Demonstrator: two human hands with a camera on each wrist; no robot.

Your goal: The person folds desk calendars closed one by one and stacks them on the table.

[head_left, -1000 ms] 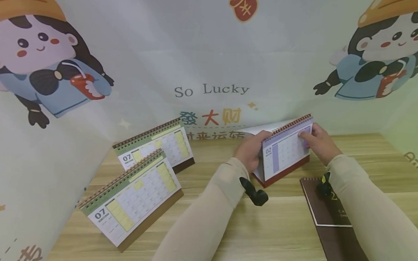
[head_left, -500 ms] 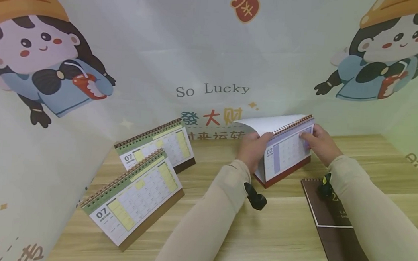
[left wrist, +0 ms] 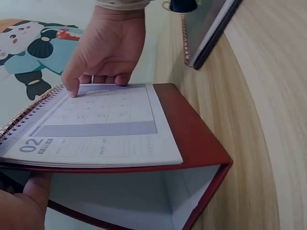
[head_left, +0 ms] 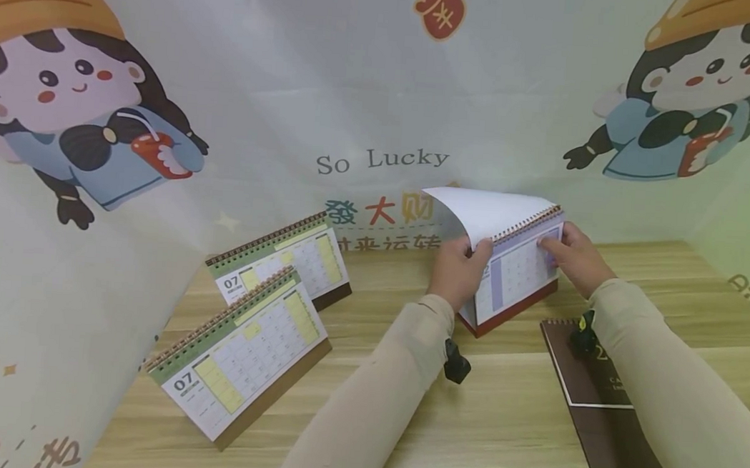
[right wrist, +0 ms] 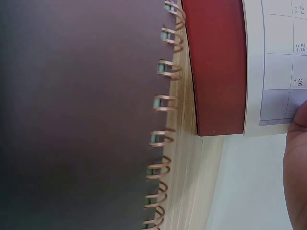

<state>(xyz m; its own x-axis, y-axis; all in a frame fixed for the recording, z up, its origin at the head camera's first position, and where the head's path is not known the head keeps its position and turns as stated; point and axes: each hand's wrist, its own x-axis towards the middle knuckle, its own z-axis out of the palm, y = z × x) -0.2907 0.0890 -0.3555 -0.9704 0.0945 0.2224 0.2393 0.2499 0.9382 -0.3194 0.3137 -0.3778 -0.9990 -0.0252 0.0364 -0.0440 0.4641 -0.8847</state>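
Note:
A desk calendar (head_left: 517,271) with a red stand and a purple-and-white "02" page stands tilted toward the back of the table. My left hand (head_left: 459,271) grips its left side by the spiral binding; in the left wrist view, part of that hand (left wrist: 24,206) reaches under the edge of the stand. A white page (head_left: 492,216) arches up behind the binding. On the opposite side my right hand (head_left: 576,257) pinches the calendar's right edge, thumb on the printed page. In the right wrist view only a bit of this hand (right wrist: 297,167) shows, against the page.
Two green-topped "07" desk calendars, a front one (head_left: 245,362) and a rear one (head_left: 290,257), stand at left. A dark brown calendar (head_left: 596,419) lies under my right forearm. A printed cloth (head_left: 280,99) rises behind the wooden table (head_left: 453,439).
The white page behind the binding has risen higher and curled upward. My left hand has shifted slightly right along the calendar's edge. My right hand stays in place.

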